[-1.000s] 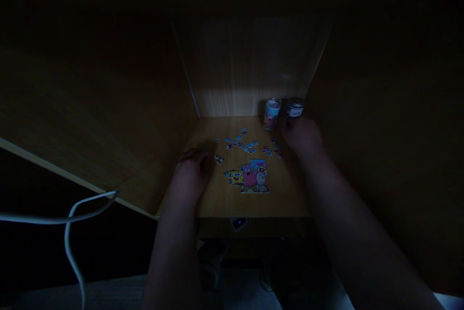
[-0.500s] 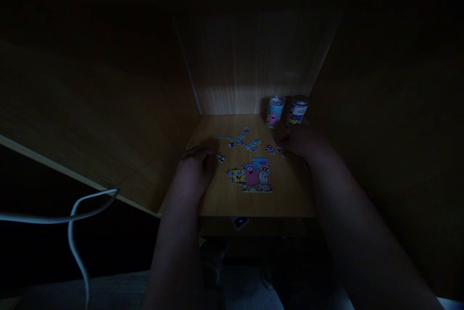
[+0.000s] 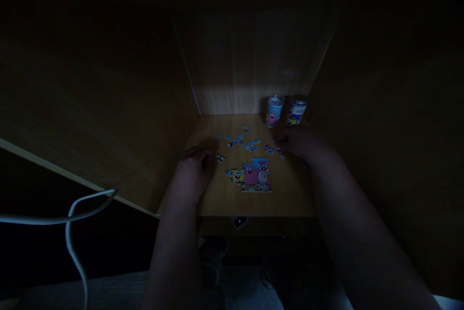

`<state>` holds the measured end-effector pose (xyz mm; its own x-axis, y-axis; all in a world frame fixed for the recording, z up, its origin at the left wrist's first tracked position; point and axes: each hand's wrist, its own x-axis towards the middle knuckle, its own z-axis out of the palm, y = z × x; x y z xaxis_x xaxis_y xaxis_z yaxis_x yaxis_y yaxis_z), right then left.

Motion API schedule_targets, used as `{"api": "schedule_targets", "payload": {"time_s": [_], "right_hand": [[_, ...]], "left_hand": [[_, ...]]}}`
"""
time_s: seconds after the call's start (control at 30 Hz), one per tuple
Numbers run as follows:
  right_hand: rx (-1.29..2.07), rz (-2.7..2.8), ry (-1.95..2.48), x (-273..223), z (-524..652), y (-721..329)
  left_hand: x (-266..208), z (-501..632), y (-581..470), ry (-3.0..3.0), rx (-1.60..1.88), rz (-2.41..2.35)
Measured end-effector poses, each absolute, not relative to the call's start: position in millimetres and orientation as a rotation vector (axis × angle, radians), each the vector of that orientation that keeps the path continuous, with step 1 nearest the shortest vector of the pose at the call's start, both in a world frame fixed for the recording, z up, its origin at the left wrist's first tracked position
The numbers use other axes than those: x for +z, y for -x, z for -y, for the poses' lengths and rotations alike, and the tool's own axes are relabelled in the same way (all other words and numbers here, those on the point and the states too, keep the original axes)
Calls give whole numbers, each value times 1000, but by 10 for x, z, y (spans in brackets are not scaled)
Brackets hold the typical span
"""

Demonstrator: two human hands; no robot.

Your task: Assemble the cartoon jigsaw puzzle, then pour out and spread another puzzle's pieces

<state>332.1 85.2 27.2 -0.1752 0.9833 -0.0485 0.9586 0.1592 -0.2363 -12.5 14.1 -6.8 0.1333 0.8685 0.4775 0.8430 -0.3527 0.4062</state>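
Note:
On the wooden surface lies a partly joined jigsaw puzzle (image 3: 255,174) with a yellow, a pink and a white cartoon figure. My left hand (image 3: 194,167) rests to its left, fingers curled inward, next to a small joined cluster of puzzle pieces (image 3: 220,157). Darkness hides what its fingers hold, if anything. My right hand (image 3: 299,140) is at the right, fingertips bent down and closed together by loose puzzle pieces (image 3: 281,152); their grip is too dim to make out. Several blue loose pieces (image 3: 250,145) lie between the hands, beyond the joined part.
Two cartoon-printed cylinders stand at the back right: a clear-topped container (image 3: 274,112) and a metal-lidded can (image 3: 296,110). Wooden panels (image 3: 239,68) enclose the surface. Below its front edge sits a small device (image 3: 239,222) with a lit screen. A white cable (image 3: 72,247) hangs at left.
The view has shifted very slightly. Both hands and the puzzle pieces stay practically where they were.

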Motion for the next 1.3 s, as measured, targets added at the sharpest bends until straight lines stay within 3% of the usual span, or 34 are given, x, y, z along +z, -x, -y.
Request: {"api": "schedule_targets", "payload": {"time_s": [0.33, 0.53, 0.67, 0.97, 1.3], "right_hand": [[348, 2188, 1845, 295, -810, -3254], [796, 2078, 1422, 326, -772, -3038], [912, 2185, 1323, 315, -744, -2966], [996, 2225, 1197, 246, -750, -2925], [906, 2271, 1161, 165, -788, -2839]], "left_hand": [[-59, -133, 108, -2292, 1030, -1765], [-66, -138, 106, -2285, 1019, -1754], [24, -74, 43, -2305, 1048, -1634], [80, 32, -363, -2387, 982, -895], [-79, -53, -317, -2469, 944, -955]]}}
